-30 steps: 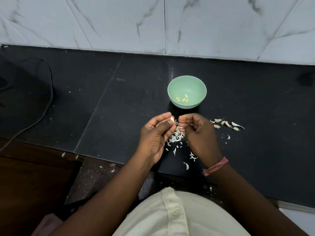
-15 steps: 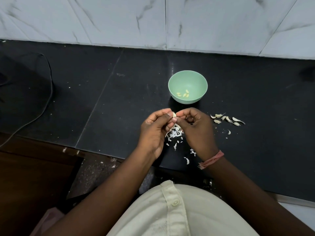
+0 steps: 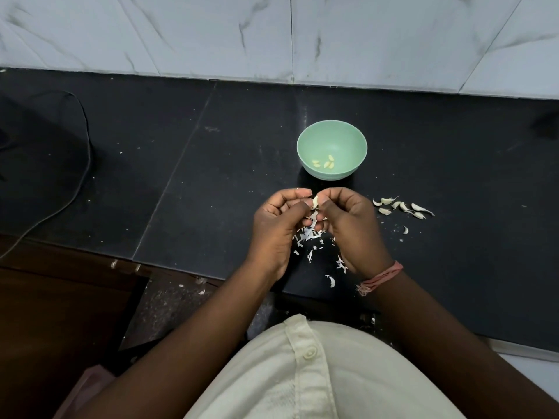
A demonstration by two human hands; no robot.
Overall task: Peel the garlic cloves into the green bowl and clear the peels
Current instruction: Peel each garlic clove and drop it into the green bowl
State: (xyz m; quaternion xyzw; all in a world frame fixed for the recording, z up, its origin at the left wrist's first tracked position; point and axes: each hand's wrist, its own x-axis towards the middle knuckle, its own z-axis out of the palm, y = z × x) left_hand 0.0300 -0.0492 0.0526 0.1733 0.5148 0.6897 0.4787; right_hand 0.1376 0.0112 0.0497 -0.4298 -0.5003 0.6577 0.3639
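The left hand (image 3: pixel 276 228) and the right hand (image 3: pixel 352 228) are pinching one garlic clove (image 3: pixel 315 202) between their fingertips, above the black counter (image 3: pixel 211 182). The green bowl (image 3: pixel 348 137) is standing just beyond the hands, with peeled cloves (image 3: pixel 326 163) inside. Peels (image 3: pixel 308 237) are lying under the hands. Unpeeled cloves (image 3: pixel 402 207) are lying to the right of the right hand.

My arms are bare to the edge of view. I wear a cream button-front shirt (image 3: pixel 302 373) with a pale round button (image 3: pixel 310 354), and frayed pinkish-red thread (image 3: pixel 381 278) circles my right wrist.
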